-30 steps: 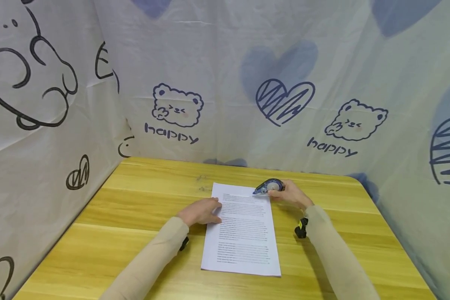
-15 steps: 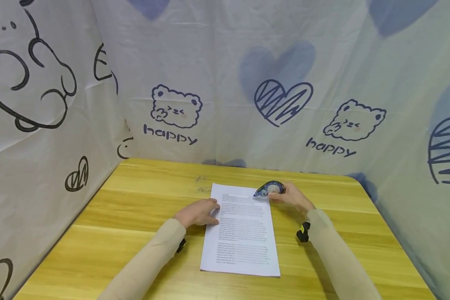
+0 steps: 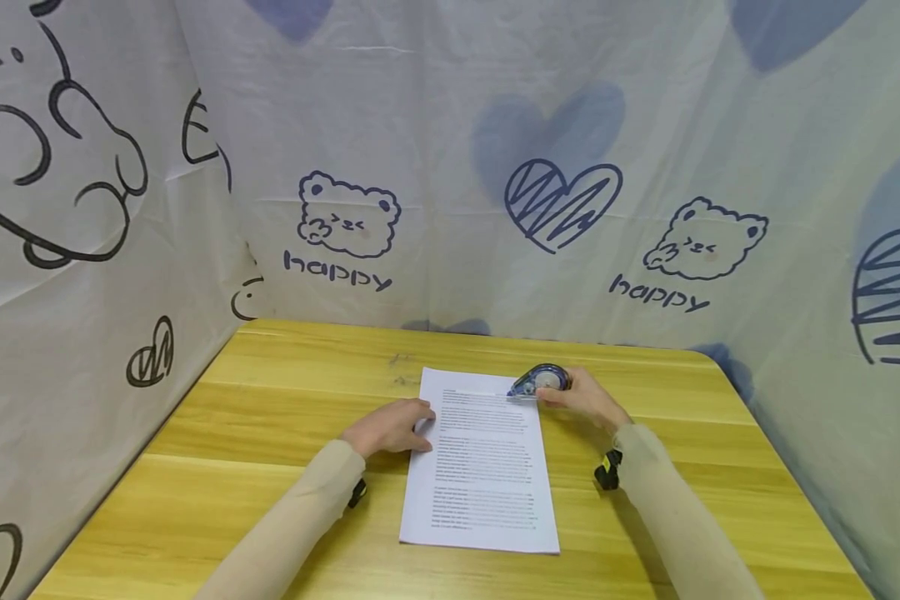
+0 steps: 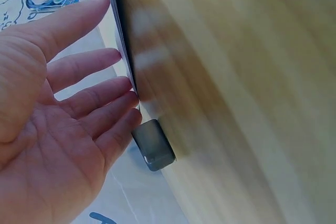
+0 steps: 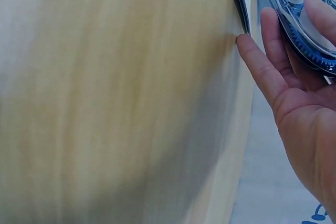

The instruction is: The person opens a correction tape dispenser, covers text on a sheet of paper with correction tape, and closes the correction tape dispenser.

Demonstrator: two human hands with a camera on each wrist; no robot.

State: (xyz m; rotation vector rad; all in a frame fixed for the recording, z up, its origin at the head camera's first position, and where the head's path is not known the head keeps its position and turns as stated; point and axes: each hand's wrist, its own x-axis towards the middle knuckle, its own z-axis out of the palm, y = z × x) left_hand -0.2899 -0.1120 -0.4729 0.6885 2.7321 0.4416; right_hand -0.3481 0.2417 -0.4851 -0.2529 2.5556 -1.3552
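Backdrop (image 3: pixel 435 108): pale hanging cloth on three sides, printed with blue hearts, outlined bear heads and the word "happy" in dark lettering.

Table (image 3: pixel 315 367): yellow wood-grain top, rounded far right corner; a few faint dark marks just beyond the left of the paper.

Paper (image 3: pixel 487 492): white, upright format, printed with several blocks of dark text too small to read; lies flat at the middle of the table, between the two hands.

Correction tape (image 3: pixel 546 382): blue, clear-sided casing, rounded at the rear, tapering to a tip; positioned over the paper's upper right corner, tip directed left, at the top printed lines.

Right hand (image 3: pixel 587 397): to the right of the paper; thumb and fingers clamped on the rear of the correction tape, little finger extended to the paper's edge.

Left hand (image 3: pixel 387 427): at the paper's left edge; fingers extended, thumb well apart from them, fingertips resting at the margin.

Block (image 4: pixel 154 145): small, dark, round-cornered, near the tip of the left little finger in the left wrist view; kind cannot be told.

Sleeves (image 3: pixel 292 521): a pair, plain cream, reaching both wrists.

Wrist devices (image 3: pixel 607 471): two, black, one beneath each wrist; the right one bears a yellow patch.
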